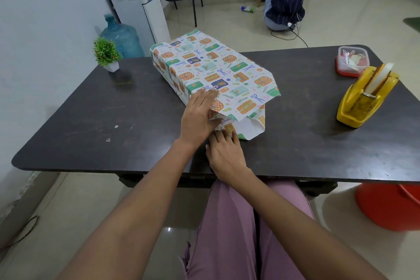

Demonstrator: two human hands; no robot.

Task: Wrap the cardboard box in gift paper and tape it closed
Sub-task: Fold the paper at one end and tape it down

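Observation:
The cardboard box is fully covered by gift paper [218,70] printed with presents and bows, lying on the dark table [113,109]. The paper's near end hangs open, showing its white inside [250,128]. My left hand [200,116] lies flat on the near left corner of the wrapped box, fingers pressing the paper down. My right hand [225,152] rests on the table just in front, fingertips pinching the folded paper flap at the near end. A yellow tape dispenser [366,98] stands at the right of the table.
A clear plastic tub with a red lid [352,61] sits at the far right corner, a small potted plant [106,54] at the far left. A red bucket [391,207] stands on the floor to the right. A person crouches on the floor beyond the table.

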